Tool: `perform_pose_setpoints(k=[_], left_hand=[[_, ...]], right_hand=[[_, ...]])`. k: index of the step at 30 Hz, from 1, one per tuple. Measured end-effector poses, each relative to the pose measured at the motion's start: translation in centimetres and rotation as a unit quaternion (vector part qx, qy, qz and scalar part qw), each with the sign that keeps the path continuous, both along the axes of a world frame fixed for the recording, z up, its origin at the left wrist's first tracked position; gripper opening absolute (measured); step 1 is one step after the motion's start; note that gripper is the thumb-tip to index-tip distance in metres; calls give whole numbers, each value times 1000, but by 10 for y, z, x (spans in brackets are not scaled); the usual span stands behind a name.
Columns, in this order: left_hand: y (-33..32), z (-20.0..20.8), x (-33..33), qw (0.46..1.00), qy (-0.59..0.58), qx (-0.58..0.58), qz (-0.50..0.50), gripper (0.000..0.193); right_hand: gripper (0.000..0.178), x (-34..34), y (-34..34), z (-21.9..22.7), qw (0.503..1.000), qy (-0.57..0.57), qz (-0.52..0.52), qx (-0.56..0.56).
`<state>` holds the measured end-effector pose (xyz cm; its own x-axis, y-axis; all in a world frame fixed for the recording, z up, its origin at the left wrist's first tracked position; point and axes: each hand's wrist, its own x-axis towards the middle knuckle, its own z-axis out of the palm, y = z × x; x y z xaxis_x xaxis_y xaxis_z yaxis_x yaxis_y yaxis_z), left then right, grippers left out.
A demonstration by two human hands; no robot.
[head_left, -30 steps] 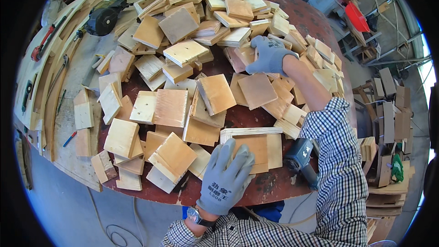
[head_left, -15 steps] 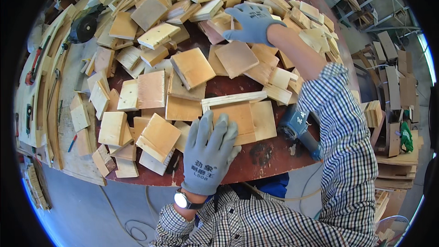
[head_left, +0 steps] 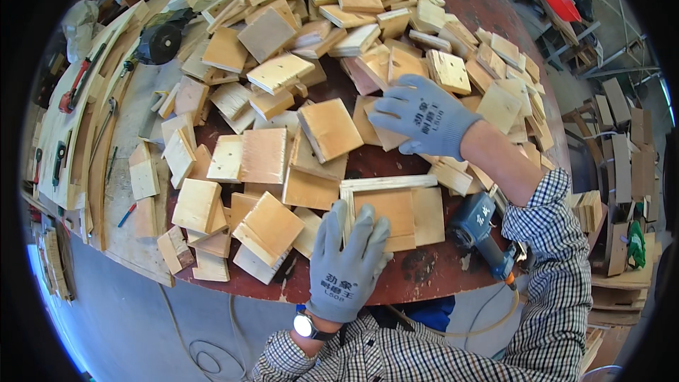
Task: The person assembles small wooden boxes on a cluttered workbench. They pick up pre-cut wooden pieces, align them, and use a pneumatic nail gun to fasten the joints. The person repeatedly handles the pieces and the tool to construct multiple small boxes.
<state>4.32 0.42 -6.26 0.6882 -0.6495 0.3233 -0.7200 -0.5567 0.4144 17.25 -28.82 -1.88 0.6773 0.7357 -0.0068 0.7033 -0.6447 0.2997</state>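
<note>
Near the front edge of the table lies a small wooden frame piece (head_left: 387,184), with pale strips along its far and left edges and flat boards beside them. My left hand (head_left: 346,258), in a grey glove, rests on its near left corner with the fingers stretched forward. Farther off, my gloved right hand (head_left: 428,119) hovers over or touches flat wooden blocks (head_left: 382,127) in the pile, fingers spread and slightly bent. Its palm side is hidden, and I see nothing gripped in it.
A large heap of wooden blocks (head_left: 329,131) covers much of the dark red table (head_left: 431,269). A blue nail gun (head_left: 481,230) with a hose lies by my right forearm. An angle grinder (head_left: 163,41) and hand tools (head_left: 74,88) lie at left.
My right hand has come back nearer to me over the blocks. My left hand stays on the frame piece. The whole view has shifted a little.
</note>
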Motion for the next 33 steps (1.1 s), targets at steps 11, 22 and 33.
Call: perform_pose_setpoints(k=[11, 22, 33], left_hand=[[4, -3, 2, 998, 29, -54, -4, 52], [7, -7, 4, 997, 43, -60, -12, 59], [8, -13, 6, 997, 44, -62, -25, 55]], right_hand=[[32, 15, 21, 51, 965, 199, -153, -72], [40, 129, 135, 1, 992, -57, -108, 21], [46, 85, 88, 28, 993, 97, 0, 73]])
